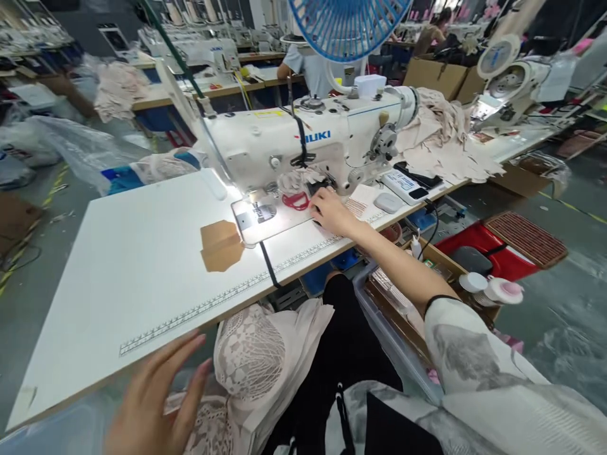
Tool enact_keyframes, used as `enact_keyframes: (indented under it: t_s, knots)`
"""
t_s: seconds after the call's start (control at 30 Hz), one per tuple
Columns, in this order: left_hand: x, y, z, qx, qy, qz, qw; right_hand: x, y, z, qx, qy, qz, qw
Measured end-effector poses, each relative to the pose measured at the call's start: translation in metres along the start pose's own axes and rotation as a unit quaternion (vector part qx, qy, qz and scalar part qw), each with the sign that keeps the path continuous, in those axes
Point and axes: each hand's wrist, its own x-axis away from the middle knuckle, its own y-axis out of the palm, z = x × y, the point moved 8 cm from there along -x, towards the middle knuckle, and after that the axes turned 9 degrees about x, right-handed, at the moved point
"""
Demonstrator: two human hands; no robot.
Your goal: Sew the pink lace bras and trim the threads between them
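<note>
My left hand is at the lower left, just off the table's front edge, fingers spread and slightly blurred, with nothing in them. Beside it, a pale lace bra lies across my lap, its cup facing up. My right hand reaches onto the bed of the white sewing machine. Its fingers are curled down around something dark that is mostly hidden. Directly to its left are red scissor handles, and behind them a bunch of light fabric. The needle area is lit.
A brown card piece lies left of the machine bed, with a printed ruler along the table front. To the right are a phone-like device, a grey case and piled fabric. A plastic bin stands below; a blue fan is above.
</note>
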Motion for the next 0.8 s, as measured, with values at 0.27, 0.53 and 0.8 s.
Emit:
enact_keyframes:
  t_s: [0.27,0.53,0.8]
  knots:
    - [0.008,0.010,-0.004,0.082,-0.053,-0.019,0.995,-0.030,0.042,-0.075,-0.010,-0.018,-0.142,0.990]
    - [-0.007,0.068,0.015,0.315,-0.174,-0.085,0.929,0.104,0.004,-0.220,-0.339,-0.265,-0.152,0.890]
    - [0.015,0.031,-0.044,0.533,-0.335,-0.035,0.776,0.111,0.034,-0.184,-0.498,-0.086,-0.262,0.822]
